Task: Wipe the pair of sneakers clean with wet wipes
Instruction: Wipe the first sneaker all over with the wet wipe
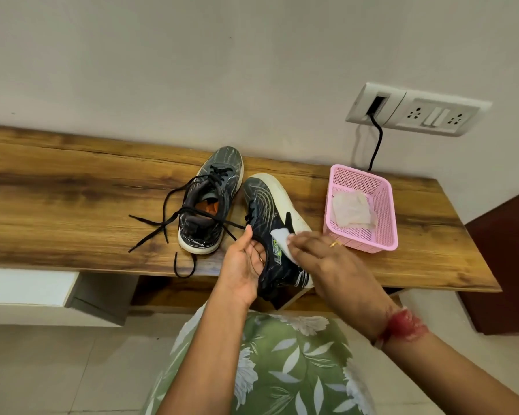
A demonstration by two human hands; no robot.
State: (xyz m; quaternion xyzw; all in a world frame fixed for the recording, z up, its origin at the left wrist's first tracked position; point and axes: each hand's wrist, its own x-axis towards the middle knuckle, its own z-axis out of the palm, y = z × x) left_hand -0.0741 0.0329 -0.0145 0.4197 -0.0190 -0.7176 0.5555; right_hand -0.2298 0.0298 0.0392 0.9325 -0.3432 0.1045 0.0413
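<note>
Two dark patterned sneakers with white soles are on a wooden shelf point(72, 187). One sneaker point(212, 199) stands upright near the middle, its black laces loose across the wood. The other sneaker point(270, 223) lies tilted on its side at the shelf's front edge, heel over the edge. My left hand point(244, 265) grips its collar from the left. My right hand point(321, 259) presses a white wet wipe point(282, 241) against its side, near the green logo.
A pink mesh basket point(384, 235) with crumpled used wipes point(352, 212) sits at the shelf's right. A wall socket plate point(417, 110) with a black cable point(376, 145) is behind it. A dark cabinet point(504, 265) stands at far right. My green floral clothing is below.
</note>
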